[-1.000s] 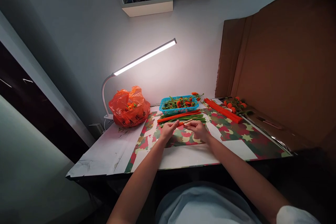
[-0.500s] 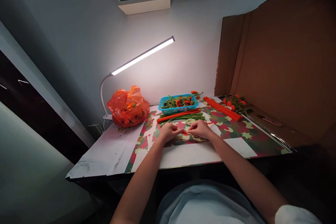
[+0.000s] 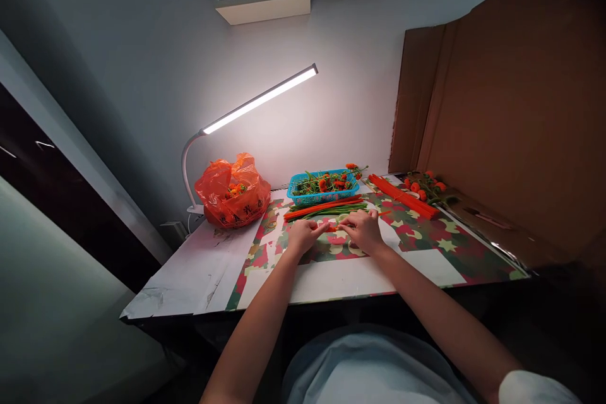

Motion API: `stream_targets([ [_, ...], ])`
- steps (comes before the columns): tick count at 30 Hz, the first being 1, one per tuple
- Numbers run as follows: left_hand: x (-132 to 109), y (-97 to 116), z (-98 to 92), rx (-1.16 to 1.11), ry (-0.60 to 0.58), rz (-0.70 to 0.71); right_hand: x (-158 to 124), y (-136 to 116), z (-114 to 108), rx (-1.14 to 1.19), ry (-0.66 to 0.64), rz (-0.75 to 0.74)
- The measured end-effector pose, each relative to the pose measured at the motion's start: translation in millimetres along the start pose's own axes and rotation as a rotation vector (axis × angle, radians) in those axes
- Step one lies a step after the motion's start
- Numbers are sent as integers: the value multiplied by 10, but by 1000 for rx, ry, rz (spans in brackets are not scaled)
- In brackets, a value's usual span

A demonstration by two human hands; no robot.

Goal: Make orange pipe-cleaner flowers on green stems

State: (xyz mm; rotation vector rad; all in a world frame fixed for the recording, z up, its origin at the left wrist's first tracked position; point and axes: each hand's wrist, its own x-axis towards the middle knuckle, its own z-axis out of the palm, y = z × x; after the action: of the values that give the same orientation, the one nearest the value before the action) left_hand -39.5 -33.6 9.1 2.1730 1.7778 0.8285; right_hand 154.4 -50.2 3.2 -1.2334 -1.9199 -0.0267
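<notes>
My left hand (image 3: pixel 303 235) and my right hand (image 3: pixel 362 229) meet over the camouflage-patterned mat (image 3: pixel 426 237), fingers pinched together on a small orange piece (image 3: pixel 332 228) held between them. An orange strand runs from the right hand's fingers toward the right. Just beyond the hands lie a bundle of orange stems (image 3: pixel 322 207) and a bundle of green stems (image 3: pixel 336 211). What exactly the orange piece is stays too small to tell.
A blue basket (image 3: pixel 323 184) of green and orange bits stands behind the stems. An orange plastic bag (image 3: pixel 233 192) sits at the back left by a lit desk lamp (image 3: pixel 258 101). More orange sticks (image 3: pixel 402 197), orange pompoms (image 3: pixel 423 184) and a cardboard wall (image 3: pixel 511 107) are right.
Both hands shifted slightly away from me and stay pinched on the orange piece; the pale stick seen a second ago no longer shows between them.
</notes>
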Motion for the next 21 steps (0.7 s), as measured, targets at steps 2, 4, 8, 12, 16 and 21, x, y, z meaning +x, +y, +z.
stream_targets([
  [2,1,7,-4,-12,26,-48,-2,-15,3,-1,-11,-16],
  [4,-2,8,-7,-19,47,-79,-7,-27,17,16,-30,-19],
  [8,-15,3,3,-33,73,-105,-28,-48,70,68,-46,24],
  [12,-21,-4,26,-23,112,-107,-43,-75,114,117,-65,49],
  [16,-15,-15,33,-70,144,-139,-43,-101,110,146,-70,50],
  [21,18,-62,63,-301,63,-215,-31,-119,70,236,-54,47],
])
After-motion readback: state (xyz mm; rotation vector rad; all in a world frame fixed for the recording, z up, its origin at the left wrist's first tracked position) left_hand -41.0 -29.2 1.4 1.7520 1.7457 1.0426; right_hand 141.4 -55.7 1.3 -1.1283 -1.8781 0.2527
